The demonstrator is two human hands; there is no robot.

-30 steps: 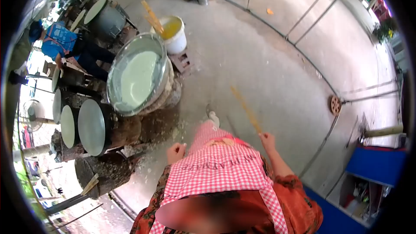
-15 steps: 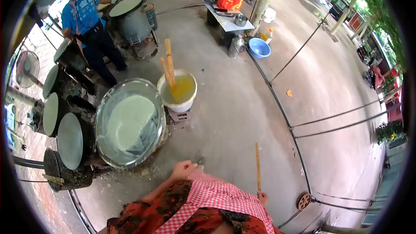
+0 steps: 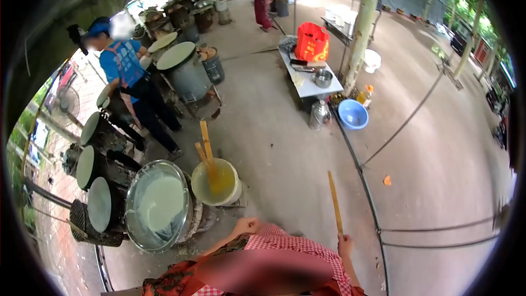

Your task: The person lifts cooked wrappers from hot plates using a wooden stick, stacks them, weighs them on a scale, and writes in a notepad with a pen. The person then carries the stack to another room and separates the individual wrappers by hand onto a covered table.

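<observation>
My right hand (image 3: 344, 245) is closed round the lower end of a flat wooden stick (image 3: 335, 203), which points up and away over the floor. My left hand (image 3: 247, 225) is curled into a fist in front of my checked apron (image 3: 274, 241), with nothing seen in it. Nearest to it is a white bucket (image 3: 236, 191) of yellowish liquid, with wooden sticks (image 3: 206, 142) leaning in it. Left of the bucket, a wide metal basin (image 3: 131, 216) holds pale batter (image 3: 161, 203). Neither hand touches them.
Several round griddles (image 3: 99, 204) line the left side. A person in a blue shirt (image 3: 125, 63) stands beside them. A low table (image 3: 307, 85) carries a red bag (image 3: 312, 43) and a metal pot (image 3: 322, 79). A blue basin (image 3: 353, 114) and black hose (image 3: 368, 186) lie to the right.
My view has tilted up, showing more of the far area. The stick stays in my right hand and my left stays curled. The person in blue has turned partly, lowering an arm.
</observation>
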